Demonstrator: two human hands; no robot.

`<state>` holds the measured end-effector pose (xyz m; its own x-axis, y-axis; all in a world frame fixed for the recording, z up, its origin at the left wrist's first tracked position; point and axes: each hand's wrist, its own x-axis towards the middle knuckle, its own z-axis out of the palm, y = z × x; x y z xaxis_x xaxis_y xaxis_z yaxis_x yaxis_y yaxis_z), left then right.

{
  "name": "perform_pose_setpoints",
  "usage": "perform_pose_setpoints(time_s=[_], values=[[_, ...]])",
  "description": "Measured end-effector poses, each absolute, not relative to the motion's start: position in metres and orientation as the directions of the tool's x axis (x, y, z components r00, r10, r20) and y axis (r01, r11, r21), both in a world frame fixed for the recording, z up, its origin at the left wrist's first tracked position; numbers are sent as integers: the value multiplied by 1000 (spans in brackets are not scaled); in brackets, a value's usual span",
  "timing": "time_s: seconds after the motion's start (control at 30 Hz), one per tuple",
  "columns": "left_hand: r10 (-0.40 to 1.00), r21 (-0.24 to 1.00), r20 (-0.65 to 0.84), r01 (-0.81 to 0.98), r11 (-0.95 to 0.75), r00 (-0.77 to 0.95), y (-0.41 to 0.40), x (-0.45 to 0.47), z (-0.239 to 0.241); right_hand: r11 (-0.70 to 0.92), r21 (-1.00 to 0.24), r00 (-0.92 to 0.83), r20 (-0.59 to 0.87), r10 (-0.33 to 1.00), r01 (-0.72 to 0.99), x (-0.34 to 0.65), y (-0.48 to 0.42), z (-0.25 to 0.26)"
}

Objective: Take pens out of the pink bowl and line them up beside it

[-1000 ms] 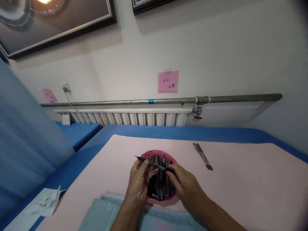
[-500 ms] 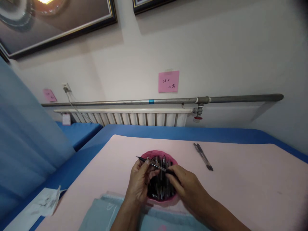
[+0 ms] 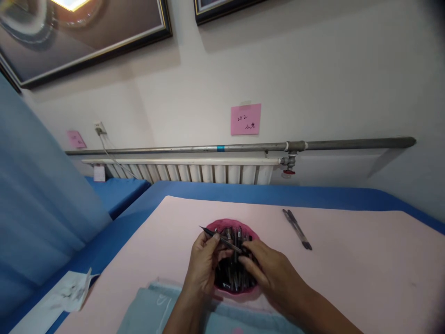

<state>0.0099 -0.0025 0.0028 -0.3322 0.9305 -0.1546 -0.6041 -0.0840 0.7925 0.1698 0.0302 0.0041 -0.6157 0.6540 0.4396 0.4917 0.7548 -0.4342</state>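
My left hand [image 3: 203, 260] pinches a slim pen [image 3: 224, 242] between thumb and fingers, its dark pointed tip to the upper left. Close to the pen's other end is my right hand [image 3: 269, 264], thumb and fingers closed round a short dark piece that looks like a pen cap [image 3: 247, 254]; the fingers hide part of it. Both hands are above a pink bowl [image 3: 225, 221] with a wavy rim. Several dark and clear pens [image 3: 234, 273] lie crowded in the bowl.
Two pens [image 3: 297, 229] lie side by side on the pink mat [image 3: 354, 264] at the right. Folded light-blue cloth [image 3: 146, 306] is at the near edge. White paper [image 3: 66, 292] lies at left beside a blue curtain [image 3: 41, 195]. A radiator [image 3: 208, 172] runs along the wall behind.
The pen's right end now shows between my hands; the dark piece in my right hand seems to have come away from it. The view has shifted slightly.
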Motion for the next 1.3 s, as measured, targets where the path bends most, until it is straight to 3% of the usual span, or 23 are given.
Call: perform_pose_setpoints(time_s=[0.4,0.73,0.87,1.03,1.3], values=[[934,866,-108,-494,-80,-341,-3,10,-2,791,-359,-631,477,612,496,168,33,-6],[942,925,-81,-376,-50,-325,-4,15,-2,758,-425,-631,425,649,494,164,26,-4],[947,948,-42,-311,-63,-318,-7,1,6,681,-544,-574,386,722,490,166,31,2],[791,980,9,-152,-130,-612,-6,-37,7,508,-743,-421,331,844,435,174,47,8],[749,962,173,274,12,-639,-2,-45,-11,407,-818,-360,266,894,406,175,55,0]])
